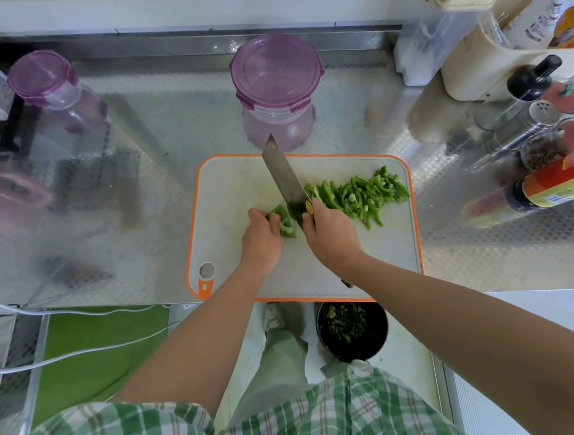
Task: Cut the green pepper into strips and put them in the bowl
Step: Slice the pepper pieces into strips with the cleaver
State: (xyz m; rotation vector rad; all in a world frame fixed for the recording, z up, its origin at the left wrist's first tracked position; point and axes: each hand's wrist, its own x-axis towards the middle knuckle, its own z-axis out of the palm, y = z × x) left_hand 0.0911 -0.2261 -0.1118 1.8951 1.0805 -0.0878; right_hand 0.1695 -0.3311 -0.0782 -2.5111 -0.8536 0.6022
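Observation:
A white cutting board with an orange rim [232, 192] lies on the steel counter. My left hand [262, 237] holds down a piece of green pepper [283, 221] with curled fingers. My right hand [332, 236] grips the handle of a cleaver [284, 174], whose blade stands on the board just right of that piece and points away to the upper left. A heap of cut green pepper strips [359, 194] lies on the right half of the board. A lidded clear bowl with a purple lid [276, 70] stands behind the board.
A second purple-lidded container [44, 76] stands at the far left. Bottles and spice jars [539, 141] crowd the right of the counter. On the floor below the board's front edge stands a black bin [352, 330] with green scraps. White cables [72, 355] run at lower left.

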